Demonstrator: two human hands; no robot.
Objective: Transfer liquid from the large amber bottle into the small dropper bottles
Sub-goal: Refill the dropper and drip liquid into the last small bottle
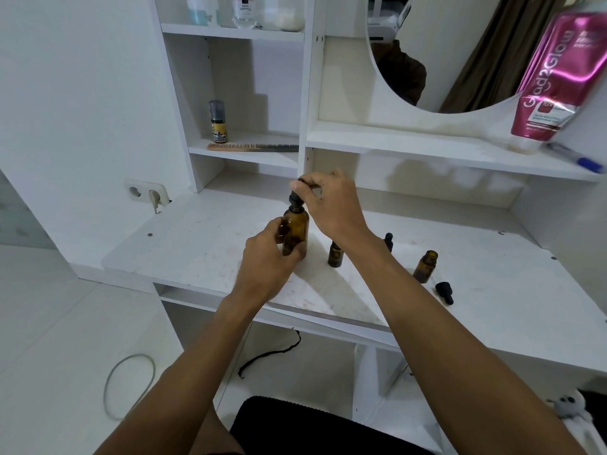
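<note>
White vanity desktop (197, 251) is carrying the work, which is looking barely begun: one small dropper bottle (426, 266) is standing uncapped at three o'clock of the large amber bottle (295, 231), its fill unreadable, a loose dropper (445, 292) lying beside it. The left hand (266, 261) is wrapping curled fingers round the big bottle's body; the right hand (331, 208) is pinching the black dropper cap (296, 197) at its twelve o'clock, fingers narrow.

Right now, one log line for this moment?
left hand: grips large amber bottle on desk | right hand: pinches dropper at its neck | small dropper bottle: open, cap beside it
</note>
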